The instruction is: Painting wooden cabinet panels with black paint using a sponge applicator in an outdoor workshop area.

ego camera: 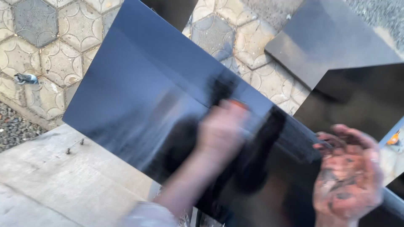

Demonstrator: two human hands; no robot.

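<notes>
A large dark glossy sheet lies tilted across the middle of the view, reflecting sky and my arms. My left hand is blurred by motion and rests on the sheet near its centre, fingers curled over a small orange object whose kind I cannot make out. My right hand is at the sheet's right edge, palm turned up toward the camera and smeared with dark grime. Its fingers are apart and slightly bent, with nothing in them.
Two more dark panels lie at the upper right. Hexagonal paving stones cover the ground behind, with a small scrap on them. A pale worn board with nails is at the lower left, beside gravel.
</notes>
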